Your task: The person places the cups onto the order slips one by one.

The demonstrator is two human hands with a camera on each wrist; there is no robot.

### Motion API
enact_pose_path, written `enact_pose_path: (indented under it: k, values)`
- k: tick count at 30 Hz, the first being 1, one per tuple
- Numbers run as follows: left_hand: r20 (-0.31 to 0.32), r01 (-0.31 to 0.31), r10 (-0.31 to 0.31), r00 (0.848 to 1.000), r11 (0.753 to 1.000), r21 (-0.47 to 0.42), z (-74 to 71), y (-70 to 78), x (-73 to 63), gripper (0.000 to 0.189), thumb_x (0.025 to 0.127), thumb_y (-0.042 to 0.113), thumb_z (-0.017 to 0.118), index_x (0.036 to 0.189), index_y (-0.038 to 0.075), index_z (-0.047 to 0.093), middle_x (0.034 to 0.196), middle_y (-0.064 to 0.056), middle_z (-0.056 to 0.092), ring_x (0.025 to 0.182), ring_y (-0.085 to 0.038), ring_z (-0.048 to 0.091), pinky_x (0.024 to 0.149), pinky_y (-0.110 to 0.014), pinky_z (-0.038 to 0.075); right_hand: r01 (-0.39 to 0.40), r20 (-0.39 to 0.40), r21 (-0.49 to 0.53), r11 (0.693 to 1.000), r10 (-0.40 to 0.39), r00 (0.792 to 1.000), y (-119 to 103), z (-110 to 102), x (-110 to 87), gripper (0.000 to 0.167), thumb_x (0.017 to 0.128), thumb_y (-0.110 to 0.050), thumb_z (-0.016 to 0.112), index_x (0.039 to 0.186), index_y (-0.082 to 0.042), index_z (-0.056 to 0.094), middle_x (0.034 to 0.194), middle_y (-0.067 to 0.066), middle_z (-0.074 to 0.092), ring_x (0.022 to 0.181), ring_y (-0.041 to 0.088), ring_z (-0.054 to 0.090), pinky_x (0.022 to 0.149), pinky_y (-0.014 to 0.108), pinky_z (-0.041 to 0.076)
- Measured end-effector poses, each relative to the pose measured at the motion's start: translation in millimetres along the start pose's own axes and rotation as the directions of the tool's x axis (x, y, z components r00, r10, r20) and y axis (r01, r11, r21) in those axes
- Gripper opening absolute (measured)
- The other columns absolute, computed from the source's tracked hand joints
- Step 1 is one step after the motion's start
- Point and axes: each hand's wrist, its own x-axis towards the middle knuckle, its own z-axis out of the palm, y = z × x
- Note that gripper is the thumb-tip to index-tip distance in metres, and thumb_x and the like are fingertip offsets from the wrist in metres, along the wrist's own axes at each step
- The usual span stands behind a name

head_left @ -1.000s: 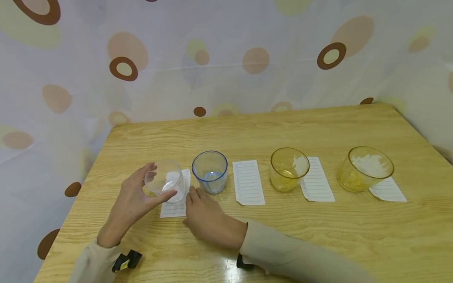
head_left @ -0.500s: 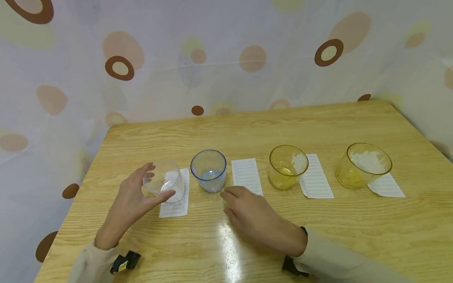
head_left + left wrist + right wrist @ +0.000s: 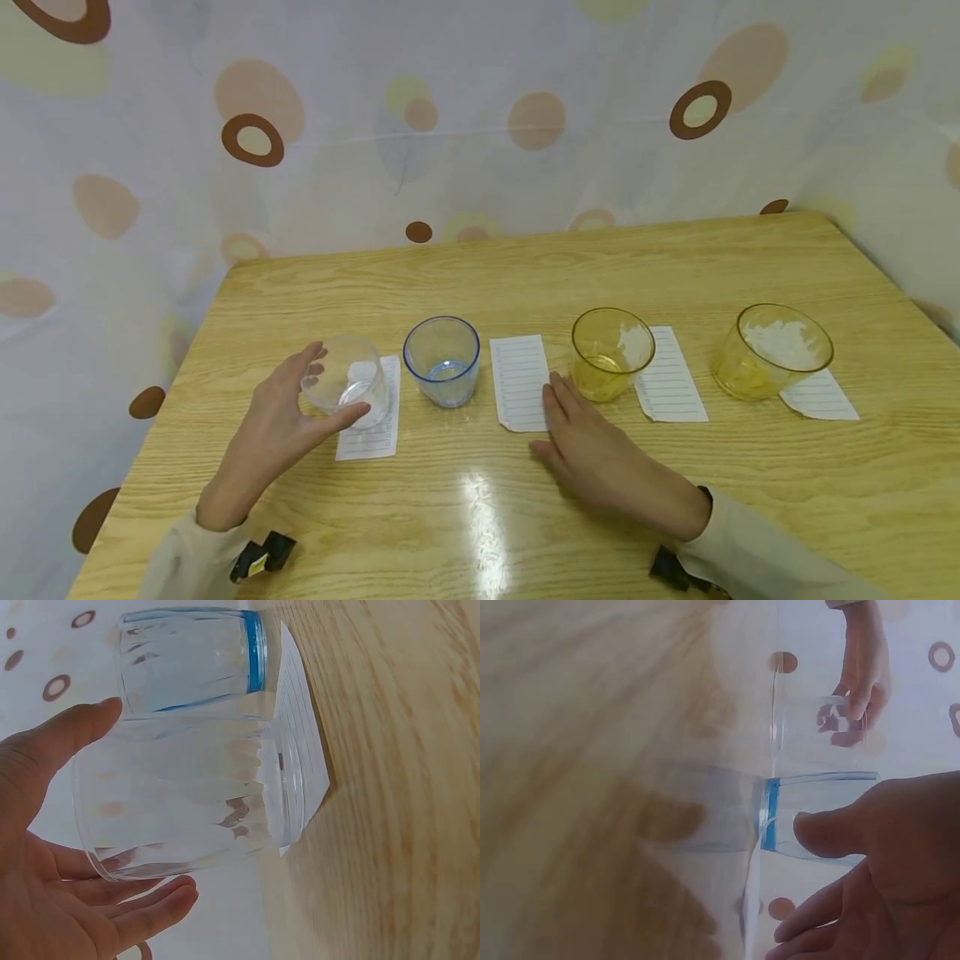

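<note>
My left hand [image 3: 273,425] holds a clear glass [image 3: 347,379] between thumb and fingers. The glass stands over a strip of lined paper [image 3: 382,443], and its base overlaps the paper in the left wrist view. To its right a blue-rimmed glass [image 3: 446,371] stands directly on the wood. My right hand [image 3: 607,462] lies low with its fingers extended, fingertips at the right edge of a second lined paper [image 3: 519,383]. That hand is also just in front of a yellow glass [image 3: 600,379]. In the right wrist view the thumb and fingers are spread apart beside the paper.
A second yellow glass [image 3: 738,367] stands farther right on the wooden table [image 3: 480,287]. More lined strips, a third paper [image 3: 675,387] and a fourth paper [image 3: 825,398], lie beside the yellow glasses. A dotted cloth [image 3: 480,100] hangs behind the table.
My right hand has moved rightward from beside the first paper, past the blue-rimmed glass, to the second paper's right edge. My left hand stays at the clear glass.
</note>
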Motion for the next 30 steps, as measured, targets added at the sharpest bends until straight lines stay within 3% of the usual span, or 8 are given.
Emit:
enact_pose_path:
  k: [6, 9, 11, 14, 18, 24, 30]
  values:
    - [0.059, -0.006, 0.004, 0.998, 0.999, 0.043, -6.3, 8.7, -0.9, 0.107, 0.076, 0.044, 0.080, 0.148, -0.009, 0.022, 0.147, -0.032, 0.031, 0.130, -0.048, 0.036, 0.099, -0.064, 0.035, 0.036, 0.034, -0.004, 0.999, -0.036, 0.999, 7, -1, -2.7, 0.059, 0.101, -0.024, 0.050, 0.137, 0.021, 0.035, 0.146, 0.038, 0.026, 0.136, 0.051, 0.026, 0.108, 0.058, 0.028]
    - [0.037, -0.038, 0.036, 0.999, 0.998, 0.053, -11.0, 20.6, -2.4, 0.103, 0.078, 0.043, 0.079, 0.148, -0.009, 0.023, 0.149, -0.031, 0.028, 0.134, -0.049, 0.030, 0.102, -0.065, 0.031, 0.039, 0.020, -0.023, 0.999, -0.039, 0.999, 7, -2, -3.7, 0.057, 0.102, -0.023, 0.050, 0.136, 0.021, 0.037, 0.145, 0.038, 0.030, 0.135, 0.050, 0.029, 0.108, 0.057, 0.030]
    - [-0.007, -0.083, 0.084, 0.996, 0.996, 0.043, -12.5, 30.7, -2.1, 0.091, 0.083, 0.038, 0.076, 0.147, -0.006, 0.029, 0.148, -0.027, 0.033, 0.134, -0.046, 0.031, 0.103, -0.063, 0.031, 0.031, -0.014, -0.031, 0.999, -0.032, 0.999, 6, -2, -3.1, 0.054, 0.101, -0.020, 0.050, 0.136, 0.020, 0.039, 0.144, 0.036, 0.033, 0.134, 0.049, 0.032, 0.107, 0.056, 0.033]
    - [-0.064, -0.190, 0.191, 0.980, 0.981, 0.028, -11.0, 46.0, 1.7, 0.071, 0.087, 0.029, 0.073, 0.141, -0.004, 0.041, 0.142, -0.022, 0.043, 0.131, -0.041, 0.040, 0.103, -0.058, 0.035, 0.015, -0.076, -0.057, 0.998, -0.020, 0.997, 4, 1, 2.6, 0.048, 0.099, -0.013, 0.053, 0.132, 0.019, 0.045, 0.141, 0.035, 0.039, 0.131, 0.047, 0.039, 0.103, 0.054, 0.038]
    - [-0.048, -0.290, 0.291, 0.956, 0.957, 0.019, -2.5, 64.6, 12.2, 0.060, 0.089, 0.021, 0.071, 0.136, -0.005, 0.047, 0.138, -0.021, 0.048, 0.128, -0.038, 0.045, 0.103, -0.054, 0.038, -0.009, -0.062, -0.108, 0.994, 0.002, 0.998, 0, 5, 11.0, 0.044, 0.095, -0.008, 0.058, 0.128, 0.020, 0.048, 0.137, 0.037, 0.042, 0.129, 0.048, 0.042, 0.098, 0.053, 0.043]
    - [0.093, -0.249, 0.245, 0.965, 0.968, 0.028, 15.3, 81.1, 29.9, 0.075, 0.089, 0.031, 0.070, 0.143, -0.007, 0.036, 0.147, -0.024, 0.036, 0.136, -0.040, 0.034, 0.108, -0.055, 0.031, -0.029, -0.050, -0.137, 0.990, 0.022, 0.999, -4, 9, 14.0, 0.048, 0.092, -0.008, 0.064, 0.125, 0.023, 0.048, 0.136, 0.038, 0.043, 0.129, 0.048, 0.041, 0.098, 0.051, 0.044]
    - [0.204, -0.204, 0.194, 0.960, 0.979, 0.029, 33.4, 82.1, 44.9, 0.093, 0.084, 0.033, 0.076, 0.147, -0.011, 0.024, 0.151, -0.029, 0.025, 0.138, -0.046, 0.026, 0.109, -0.056, 0.030, -0.023, -0.135, -0.227, 0.974, -0.008, 0.991, -6, 15, 17.9, 0.047, 0.088, -0.014, 0.070, 0.116, 0.020, 0.054, 0.129, 0.034, 0.051, 0.122, 0.044, 0.050, 0.091, 0.047, 0.050]
